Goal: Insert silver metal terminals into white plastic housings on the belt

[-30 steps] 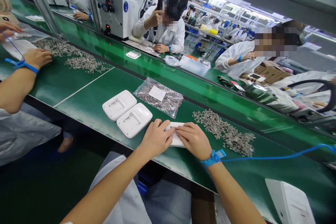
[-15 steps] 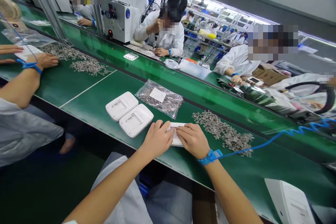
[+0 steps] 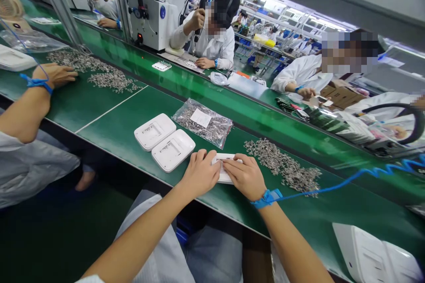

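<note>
Both my hands are at a white plastic housing (image 3: 226, 177) lying on the green bench, close to its front edge. My left hand (image 3: 201, 170) grips its left side, thumb and fingers curled over it. My right hand (image 3: 245, 176) has its fingertips pinched together on the upper face; whatever small piece lies under them is hidden. A blue strap (image 3: 266, 198) circles my right wrist. Left of my hands, two similar white housings (image 3: 173, 150) lie side by side, each with a rectangular recess. A pile of small metal parts (image 3: 282, 166) lies right of my right hand.
Behind my hands lies a clear bag of metal parts (image 3: 203, 123). White housings (image 3: 373, 254) stand at the lower right. A blue coiled cord (image 3: 352, 172) runs right from my wrist. At left, a co-worker's hand (image 3: 56, 75) rests near another metal pile (image 3: 111, 80). Co-workers sit opposite.
My hands stay on the housing with barely any movement. At left, the co-worker's white housing now lies farther left, apart from the near hand. The worker opposite has raised the handheld tool.
</note>
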Demonstrator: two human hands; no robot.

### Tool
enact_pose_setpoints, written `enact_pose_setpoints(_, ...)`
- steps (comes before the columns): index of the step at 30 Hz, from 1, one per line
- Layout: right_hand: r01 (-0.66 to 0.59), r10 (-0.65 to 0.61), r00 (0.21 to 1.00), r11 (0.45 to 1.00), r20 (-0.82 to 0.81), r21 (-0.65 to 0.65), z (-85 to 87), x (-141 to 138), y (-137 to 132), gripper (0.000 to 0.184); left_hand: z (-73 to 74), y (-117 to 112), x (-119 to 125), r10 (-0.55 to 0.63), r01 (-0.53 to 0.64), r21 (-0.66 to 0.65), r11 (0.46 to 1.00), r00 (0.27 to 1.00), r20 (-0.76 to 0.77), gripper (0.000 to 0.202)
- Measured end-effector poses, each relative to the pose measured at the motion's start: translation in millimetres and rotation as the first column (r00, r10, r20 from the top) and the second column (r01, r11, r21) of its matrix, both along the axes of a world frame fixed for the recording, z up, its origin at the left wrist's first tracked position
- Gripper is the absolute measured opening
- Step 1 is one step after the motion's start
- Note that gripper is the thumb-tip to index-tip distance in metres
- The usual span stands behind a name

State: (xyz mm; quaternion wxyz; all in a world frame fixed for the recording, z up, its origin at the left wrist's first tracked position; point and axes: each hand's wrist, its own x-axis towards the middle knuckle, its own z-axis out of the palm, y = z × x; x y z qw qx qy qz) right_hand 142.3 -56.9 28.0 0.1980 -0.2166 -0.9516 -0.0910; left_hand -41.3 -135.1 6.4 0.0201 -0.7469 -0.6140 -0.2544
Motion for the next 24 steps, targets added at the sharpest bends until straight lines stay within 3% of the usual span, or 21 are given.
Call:
enact_pose_setpoints(5, 0.040, -0.039, 0.998, 0.999, -0.042, 0.021, -1.4, -0.2, -4.1, 0.018, 0.7, -0.2, 0.2, -0.001, 0.001, -0.009, 1.000, 1.000, -0.008, 0.025)
enact_pose_setpoints(10, 0.187, -0.189, 0.975, 0.982, -0.119, -0.033, 4.9, -11.4, -0.4, 0.010, 2.5, -0.3, -1.0, 0.001, -0.001, -0.034, 0.999, 1.000, 0.015, 0.025)
enact_pose_setpoints(18, 0.161, -0.174, 0.980, 0.980, 0.101, 0.120, 7.4, -29.6, 6.4, 0.025, 2.3, 0.6, -2.0, 0.000, 0.000, -0.043, 0.999, 1.000, -0.002, 0.023)
enact_pose_setpoints(24, 0.158, -0.187, 0.970, 0.971, 0.153, 0.180, 9.5, -32.6, 2.7, 0.028, 0.5, 2.7, -0.9, 0.023, -0.022, -0.038, 0.999, 1.000, 0.015, 0.023)
